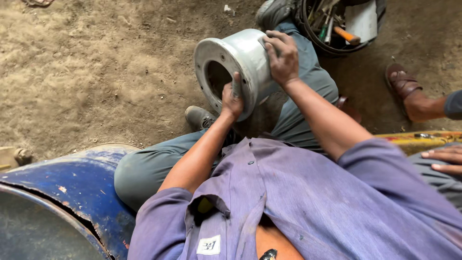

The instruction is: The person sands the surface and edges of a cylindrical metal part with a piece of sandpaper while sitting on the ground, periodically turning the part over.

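Note:
A silver metal drum-shaped part with a flanged open end rests tilted on my right leg, its opening facing left. My left hand grips the flange rim at its lower edge, thumb along the face. Over the top of the drum's body lies my right hand, fingers curled and pressing on the metal, with a small dark piece partly hidden under the fingers. Both arms reach forward from a purple shirt.
Sandy dirt ground spreads to the left. A blue metal barrel is at lower left. A round container of tools sits at top right. Another person's sandalled foot and hand are at right, near a yellow bar.

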